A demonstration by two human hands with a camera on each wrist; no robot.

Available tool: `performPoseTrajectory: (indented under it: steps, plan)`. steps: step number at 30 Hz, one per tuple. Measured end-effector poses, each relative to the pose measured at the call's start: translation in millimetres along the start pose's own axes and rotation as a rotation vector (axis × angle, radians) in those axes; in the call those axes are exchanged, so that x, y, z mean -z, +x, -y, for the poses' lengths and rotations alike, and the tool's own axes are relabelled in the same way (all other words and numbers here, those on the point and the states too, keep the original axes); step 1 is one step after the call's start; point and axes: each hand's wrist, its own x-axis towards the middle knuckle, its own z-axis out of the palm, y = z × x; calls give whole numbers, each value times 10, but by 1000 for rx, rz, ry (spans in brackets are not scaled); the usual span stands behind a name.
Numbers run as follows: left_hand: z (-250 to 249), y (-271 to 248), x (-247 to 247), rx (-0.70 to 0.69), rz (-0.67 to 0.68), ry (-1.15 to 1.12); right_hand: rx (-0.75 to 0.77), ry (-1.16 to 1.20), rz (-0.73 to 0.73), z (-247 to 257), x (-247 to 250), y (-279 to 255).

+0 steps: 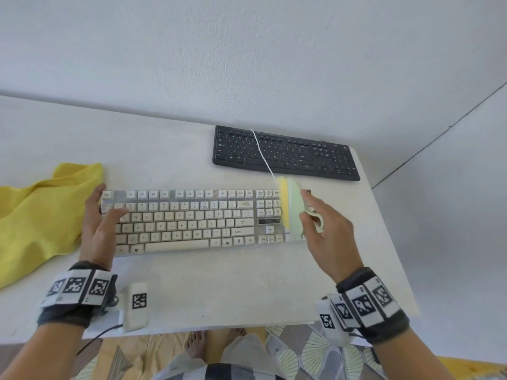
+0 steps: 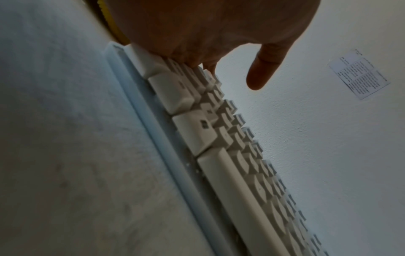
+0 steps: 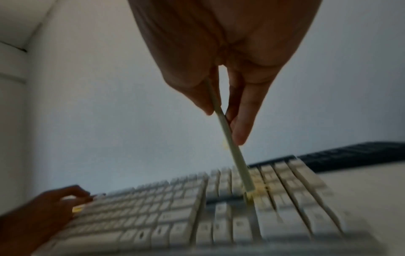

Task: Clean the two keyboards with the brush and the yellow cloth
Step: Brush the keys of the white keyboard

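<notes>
A white keyboard lies across the middle of the table. My left hand rests flat on its left end, fingers straight over the keys. My right hand pinches the handle of a pale green brush with yellow bristles. The bristles touch the keyboard's right end by the number pad; in the right wrist view the brush reaches down to the blurred keys. A black keyboard sits behind, at the back right. The yellow cloth lies crumpled left of my left hand.
A white cable runs from the white keyboard over the black one. A small white marker block sits near the table's front edge. The wall stands right behind the table. The table's right edge is close to the black keyboard.
</notes>
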Motion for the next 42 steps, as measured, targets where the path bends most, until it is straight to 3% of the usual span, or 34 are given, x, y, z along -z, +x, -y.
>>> performPoseTrajectory:
  steps: [3,6,11,14,17,18,22,24,28,32,37,39,42]
  plan:
    - [-5,6,3,4,15,-3,-185,61,195,-89,-13,-130]
    - [-2,7,11,9,11,-3,-231,43,323,-78,183,-105]
    - [-27,-11,2,19,7,-9,-49,26,-50,28,58,-45]
    - [-41,-17,-4,20,23,-9,-106,33,78,-48,-98,-210]
    - [-42,-23,-17,17,13,-17,-187,-23,282,-57,72,-260]
    - [-47,-23,-21,14,8,-21,-198,-20,291,-28,134,-243]
    - [-67,-32,-40,10,10,-24,-4,43,-47,187,89,-158]
    - [-57,-25,-35,12,0,-17,59,94,-120,238,-106,-156]
    - [-40,-8,-19,20,-1,-10,18,116,40,267,-428,-287]
    - [-40,-11,-21,11,-7,-6,-22,42,251,275,-272,-331]
    - [-29,-8,-13,15,9,-19,74,51,-36,301,-238,-169]
    - [-42,-20,-15,15,10,-25,60,48,4,300,-336,-198]
    - [-65,-35,-22,8,6,-28,7,29,189,279,-305,-249]
